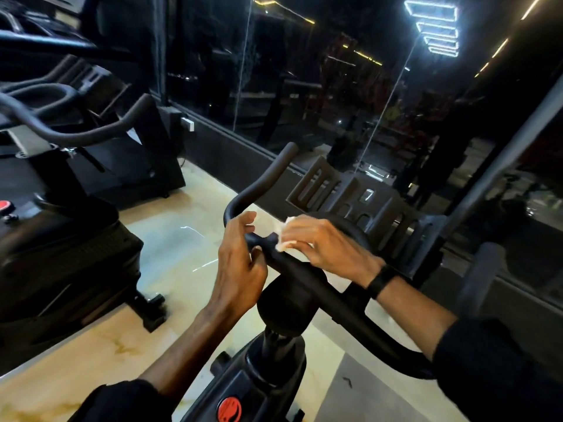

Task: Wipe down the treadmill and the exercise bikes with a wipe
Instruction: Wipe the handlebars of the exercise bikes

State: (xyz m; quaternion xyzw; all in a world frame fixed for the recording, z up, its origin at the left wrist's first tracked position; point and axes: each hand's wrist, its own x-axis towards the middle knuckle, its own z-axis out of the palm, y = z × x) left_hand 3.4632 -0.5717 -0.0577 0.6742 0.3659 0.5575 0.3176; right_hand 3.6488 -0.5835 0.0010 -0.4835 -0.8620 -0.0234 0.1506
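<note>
While left hand [240, 263] curls round the handlebar [307, 278], right hand [323, 248] pinches wipe [285, 239] against it; bare floor [170, 239] left

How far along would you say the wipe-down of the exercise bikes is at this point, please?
Nothing in view shows a finished machine. In hand: the right hand presses a crumpled white wipe onto the near bike's black curved handlebar, and the left hand holds the bar beside it. Apparently left: the red round knob below and the second black exercise bike to the left.
</note>
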